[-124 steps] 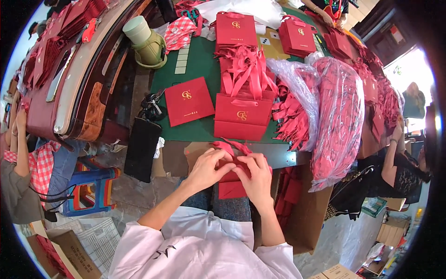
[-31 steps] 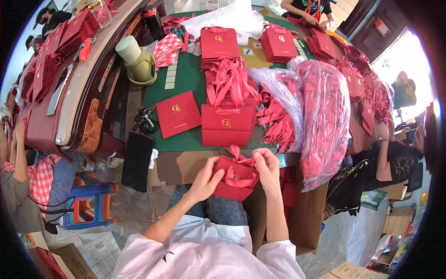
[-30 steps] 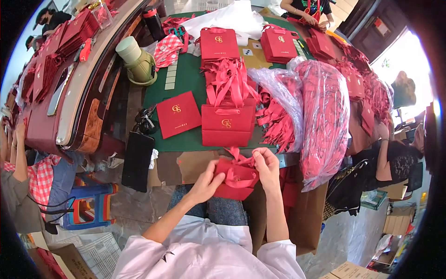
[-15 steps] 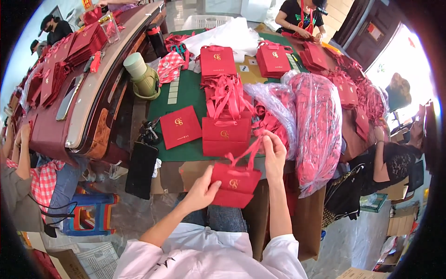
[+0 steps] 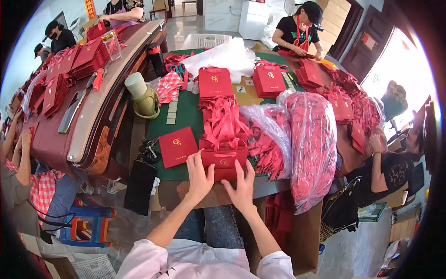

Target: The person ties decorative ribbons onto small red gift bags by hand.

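Observation:
A small red paper gift bag [image 5: 225, 162] with a gold emblem lies at the front of the table, below a heap of red ribbon handles [image 5: 223, 122]. My left hand [image 5: 200, 179] touches its left edge, fingers spread. On the opposite side, my right hand [image 5: 240, 187] rests against the right edge, its fingers also apart. Neither hand is closed round the bag. Left of it lies a flat red bag [image 5: 178, 147] with a similar emblem. Behind the ribbons stands a stack of red bags [image 5: 214, 83].
A clear plastic sack of red ribbons [image 5: 312, 149] bulges to the right, beside loose ribbons in plastic [image 5: 269, 139]. At left are a green cup [image 5: 143, 100], keys [image 5: 147, 152] and a black pouch [image 5: 140, 186]. An open cardboard box [image 5: 304, 232] stands by my right leg. Other people work around.
My hands have carried the bag from above my lap forward to the table's front. My right hand has let go of its ribbon handle, and both hands are now at the bag's sides.

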Available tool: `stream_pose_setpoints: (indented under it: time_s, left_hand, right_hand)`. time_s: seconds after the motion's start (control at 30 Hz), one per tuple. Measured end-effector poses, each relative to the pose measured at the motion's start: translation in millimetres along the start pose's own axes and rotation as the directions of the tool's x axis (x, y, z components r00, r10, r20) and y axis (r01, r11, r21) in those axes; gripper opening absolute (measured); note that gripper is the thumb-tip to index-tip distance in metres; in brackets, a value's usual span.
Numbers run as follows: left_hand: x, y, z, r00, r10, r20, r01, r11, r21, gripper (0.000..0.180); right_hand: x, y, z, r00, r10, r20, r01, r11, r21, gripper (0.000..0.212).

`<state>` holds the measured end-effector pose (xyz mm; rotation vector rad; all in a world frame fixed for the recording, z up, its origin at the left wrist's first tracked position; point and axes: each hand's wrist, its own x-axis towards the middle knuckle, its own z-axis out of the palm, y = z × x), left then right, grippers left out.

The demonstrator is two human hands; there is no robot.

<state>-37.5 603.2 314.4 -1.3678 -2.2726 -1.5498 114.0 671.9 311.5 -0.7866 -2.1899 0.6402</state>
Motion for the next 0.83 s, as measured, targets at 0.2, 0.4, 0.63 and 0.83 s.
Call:
stream_pose_setpoints:
  time_s: [0.2, 0.4, 0.63, 0.83]
  left_hand:
    - [-3.0, -18.1, 20.2, 0.985, -0.154, 0.077, 0.158, 0.986, -0.054, 0.08]
    - [6.2, -24.6, 36.5, 0.985, -0.129, 0.113, 0.13, 0.992, 0.002, 0.083]
    - [21.8, -28.0, 45.3, 0.986, -0.117, 0.118, 0.111, 0.992, 0.058, 0.088]
    - [9.9, -22.8, 31.8, 0.983, -0.081, 0.163, 0.083, 0.997, -0.003, 0.091]
  right_hand:
    - [9.5, 15.7, 31.2, 1.0, -0.018, -0.023, 0.015, 0.994, -0.109, 0.089]
    - [29.0, 30.3, 35.2, 0.999, 0.0, -0.041, -0.006, 0.99, -0.139, 0.087]
    - [46.8, 39.2, 35.0, 0.995, -0.042, -0.087, 0.025, 0.983, -0.184, 0.09]
    - [32.1, 29.0, 21.8, 0.998, 0.015, -0.059, -0.021, 0.995, -0.099, 0.085]
